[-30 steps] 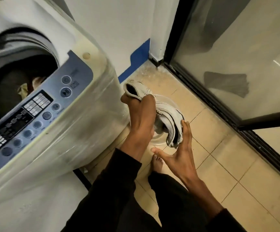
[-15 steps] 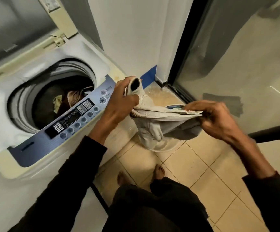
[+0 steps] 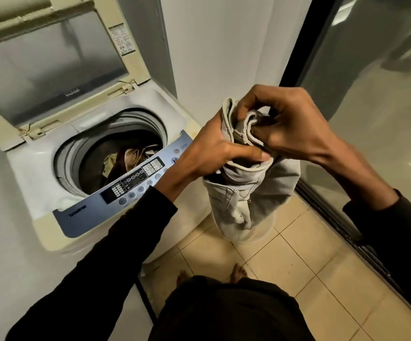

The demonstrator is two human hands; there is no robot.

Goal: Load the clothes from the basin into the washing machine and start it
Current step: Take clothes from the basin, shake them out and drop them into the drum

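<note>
I hold a bunched pale grey garment, like trousers, in both hands to the right of the washing machine. My left hand grips its upper fold from the left. My right hand clasps the same bundle from above and the right. The rest of the cloth hangs toward the floor and hides most of the clear basin. The machine's lid stands raised. Brown and beige clothes lie inside the drum. The blue control panel runs along the machine's front edge.
A white wall rises behind the hands. A dark-framed glass sliding door runs along the right. My bare feet stand on beige floor tiles just in front of the machine.
The garment has come up out of the basin to chest height. My right hand has closed in beside the left, bunching the cloth, and the view has lifted to show the raised lid.
</note>
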